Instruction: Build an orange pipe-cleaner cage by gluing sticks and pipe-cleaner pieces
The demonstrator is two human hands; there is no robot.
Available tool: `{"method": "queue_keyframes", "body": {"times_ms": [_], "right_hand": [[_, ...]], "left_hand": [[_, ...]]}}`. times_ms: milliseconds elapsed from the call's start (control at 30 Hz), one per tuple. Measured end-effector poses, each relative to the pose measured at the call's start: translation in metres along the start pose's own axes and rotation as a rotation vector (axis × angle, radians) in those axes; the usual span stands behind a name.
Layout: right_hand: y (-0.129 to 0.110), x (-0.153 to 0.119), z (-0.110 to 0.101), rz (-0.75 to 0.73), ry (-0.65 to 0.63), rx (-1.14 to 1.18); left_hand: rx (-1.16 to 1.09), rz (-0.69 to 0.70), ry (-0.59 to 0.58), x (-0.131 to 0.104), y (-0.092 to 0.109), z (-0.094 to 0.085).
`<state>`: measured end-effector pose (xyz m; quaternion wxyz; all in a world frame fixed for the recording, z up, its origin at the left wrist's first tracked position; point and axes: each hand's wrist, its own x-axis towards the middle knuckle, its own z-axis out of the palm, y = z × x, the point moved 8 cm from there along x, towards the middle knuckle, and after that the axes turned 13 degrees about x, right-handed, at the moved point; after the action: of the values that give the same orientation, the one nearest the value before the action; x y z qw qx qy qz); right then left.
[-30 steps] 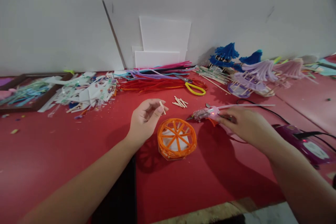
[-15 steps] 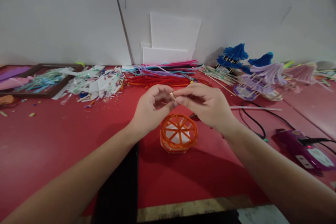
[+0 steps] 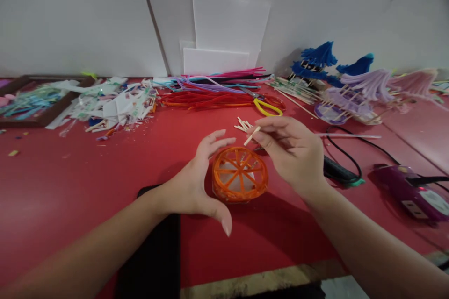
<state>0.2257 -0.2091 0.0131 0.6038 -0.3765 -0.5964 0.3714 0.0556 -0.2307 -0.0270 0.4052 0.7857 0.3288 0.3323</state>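
Between the thumb and fingers of my right hand (image 3: 293,154) is a short pale wooden stick (image 3: 251,136), pointing down to the left. My left hand (image 3: 198,180) is spread wide, thumb and fingers apart, at the left side of a round orange wheel-like frame (image 3: 240,174) with spokes. Whether the left hand touches the frame I cannot tell. White material shows through the spokes. Behind the frame lies a small pile of short wooden sticks (image 3: 242,124), partly next to my right fingertips.
Yellow-handled scissors (image 3: 268,107) lie before bundled pipe cleaners (image 3: 210,98). Blue and lilac miniature umbrella-like models (image 3: 351,84) stand at back right. A purple power strip (image 3: 409,194) and black cable (image 3: 351,161) are at right, scraps (image 3: 117,107) at left, a black flat object (image 3: 150,252) in front.
My hands have parted. The left has come down and opened beside the orange frame; the right has moved slightly right, keeping the stick. The scissors and stick pile are now uncovered.
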Motion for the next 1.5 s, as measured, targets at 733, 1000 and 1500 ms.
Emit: {"method": "queue_keyframes", "body": {"times_ms": [733,1000,1500], "right_hand": [[-0.013,-0.011,0.013,-0.204,-0.101,-0.305],[-0.023,-0.012,0.018,-0.355,-0.157,-0.349],[-0.022,-0.015,0.013,-0.325,-0.097,-0.268]], "left_hand": [[-0.035,-0.072,-0.077,0.004,-0.001,0.014],[-0.039,-0.106,-0.091,0.002,-0.004,0.015],[0.117,-0.084,-0.076,0.0,-0.009,0.012]]}}
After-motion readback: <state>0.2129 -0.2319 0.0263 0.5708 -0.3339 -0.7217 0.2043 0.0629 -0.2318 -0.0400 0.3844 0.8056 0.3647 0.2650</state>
